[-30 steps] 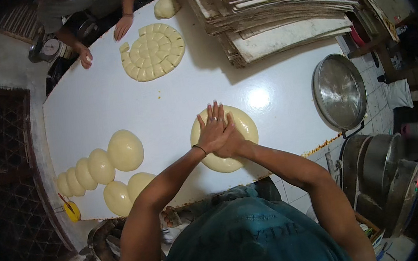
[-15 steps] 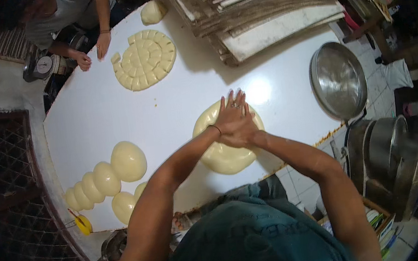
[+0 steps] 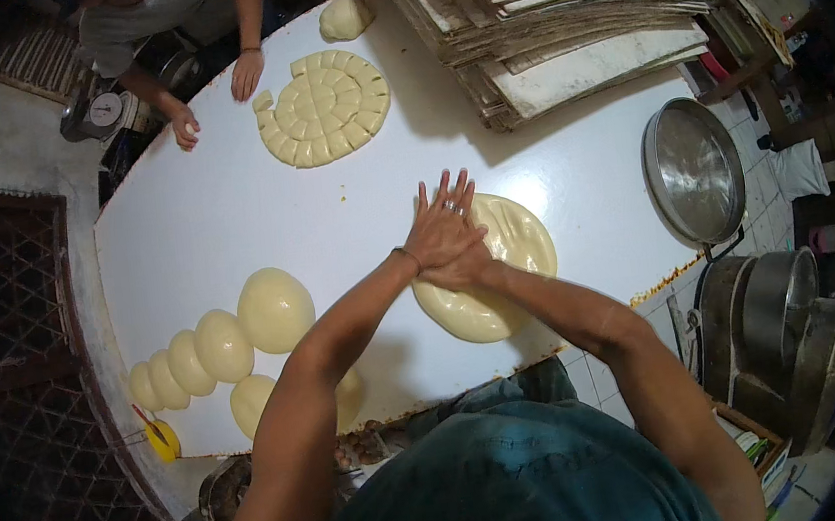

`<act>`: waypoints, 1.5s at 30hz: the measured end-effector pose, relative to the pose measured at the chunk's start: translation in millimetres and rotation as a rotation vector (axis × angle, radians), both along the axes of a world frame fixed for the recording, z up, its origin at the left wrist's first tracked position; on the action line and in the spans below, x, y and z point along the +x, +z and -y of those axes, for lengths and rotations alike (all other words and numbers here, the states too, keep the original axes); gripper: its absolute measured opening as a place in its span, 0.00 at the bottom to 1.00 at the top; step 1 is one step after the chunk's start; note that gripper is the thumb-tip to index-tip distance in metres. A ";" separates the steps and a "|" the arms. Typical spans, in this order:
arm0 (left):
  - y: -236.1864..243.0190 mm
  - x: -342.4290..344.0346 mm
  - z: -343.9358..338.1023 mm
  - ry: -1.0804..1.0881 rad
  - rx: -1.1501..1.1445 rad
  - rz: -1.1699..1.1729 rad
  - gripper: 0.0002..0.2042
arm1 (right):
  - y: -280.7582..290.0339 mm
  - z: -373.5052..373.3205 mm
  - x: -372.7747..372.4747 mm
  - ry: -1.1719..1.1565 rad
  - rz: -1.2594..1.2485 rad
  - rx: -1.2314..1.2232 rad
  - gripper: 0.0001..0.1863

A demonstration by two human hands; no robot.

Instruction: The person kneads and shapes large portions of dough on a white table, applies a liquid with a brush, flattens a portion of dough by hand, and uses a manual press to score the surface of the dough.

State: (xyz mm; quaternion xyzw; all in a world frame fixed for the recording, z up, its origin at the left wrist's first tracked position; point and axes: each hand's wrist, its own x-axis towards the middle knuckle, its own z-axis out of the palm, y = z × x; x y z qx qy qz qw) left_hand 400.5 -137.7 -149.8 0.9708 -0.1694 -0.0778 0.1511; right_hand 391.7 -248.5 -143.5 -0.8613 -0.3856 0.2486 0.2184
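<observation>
From my remote seat I see the dough slab (image 3: 514, 239) on the white table (image 3: 212, 210), partly covered by both hands. The left hand (image 3: 440, 230) lies flat on top, fingers spread and clasping nothing; the right hand (image 3: 461, 268) is mostly hidden beneath it, so I can't tell how its fingers are set. A dough ball (image 3: 351, 397) is half blocked by the left forearm (image 3: 311, 381). The round metal pan (image 3: 696, 173) shows its shiny bottom; I can't make out the contents of the box (image 3: 758, 427) at lower right. The top edge cuts off a co-worker (image 3: 146, 30).

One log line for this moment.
left hand: over right hand | right hand: on big dough | left: dough balls | far side: cut dough | right: round pan
</observation>
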 end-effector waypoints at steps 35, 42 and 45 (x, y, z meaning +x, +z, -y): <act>3.0 -82.2 105.0 -0.049 -0.105 -0.109 0.40 | 6.0 105.4 -85.1 0.007 -0.304 -0.098 0.49; 3.4 -59.5 142.7 -0.205 -0.006 -0.085 0.40 | 19.6 136.2 -69.4 -0.051 0.411 -0.311 0.49; -6.3 -54.2 149.2 -0.138 -0.083 -0.126 0.40 | -24.1 144.7 -69.0 -0.117 0.350 0.015 0.46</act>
